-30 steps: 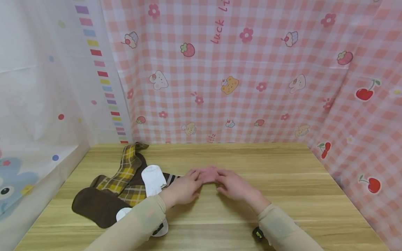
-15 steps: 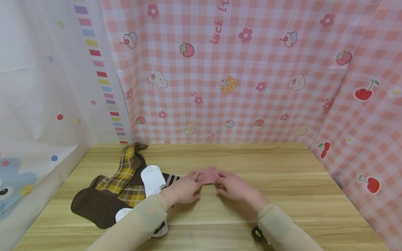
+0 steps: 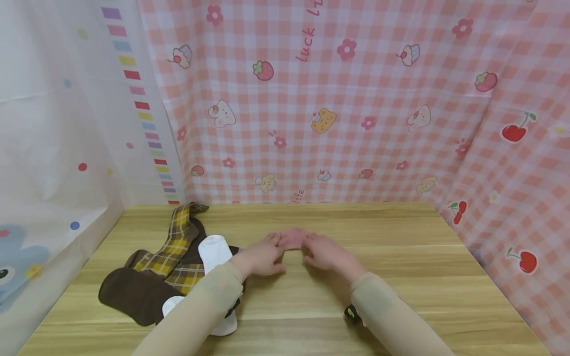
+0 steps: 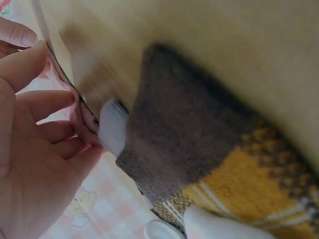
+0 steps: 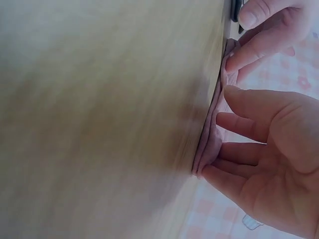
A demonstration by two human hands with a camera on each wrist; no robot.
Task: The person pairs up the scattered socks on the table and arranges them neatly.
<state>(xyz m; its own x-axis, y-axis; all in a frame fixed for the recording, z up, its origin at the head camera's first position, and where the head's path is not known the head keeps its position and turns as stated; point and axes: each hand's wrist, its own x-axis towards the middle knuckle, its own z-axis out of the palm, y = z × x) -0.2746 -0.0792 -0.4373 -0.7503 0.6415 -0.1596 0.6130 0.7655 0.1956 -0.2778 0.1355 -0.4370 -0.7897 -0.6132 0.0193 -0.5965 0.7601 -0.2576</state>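
Curtain [image 3: 285,99] in pink check fills most of my head feed, hanging behind a wood-grain table [image 3: 423,267]. On the table's left side I see a loose heap of socks: a dark brown sock [image 3: 133,296] at the near left, a yellow plaid sock [image 3: 180,242] stretching toward the back, and a white sock [image 3: 215,251] lying over others close to the left sleeve [image 3: 222,287].

Next in size come the two hands, and I read both as relaxed, fingers gently bent and spread a little. The left hand [image 3: 262,257] rests its fingertips on one end of a pink cloth [image 3: 292,238]; the right hand [image 3: 327,251] touches the other end. I see neither hand wrapped around it. The cloth lies flat on the table, between the hands and at their fingertips. The relation I would steer by is this: its longer side seems to run crosswise, from hand to hand, so it sits to the left hand's right and the right hand's left, with neither one nearer. My right wrist feed shows layers along its edge.

Smallest is a black object [image 3: 352,314] beside the right sleeve [image 3: 378,301]; its yellowish mark is too tiny for me to read. The curtain's print gives "luck li", cut off at the top, and "life" lower down.
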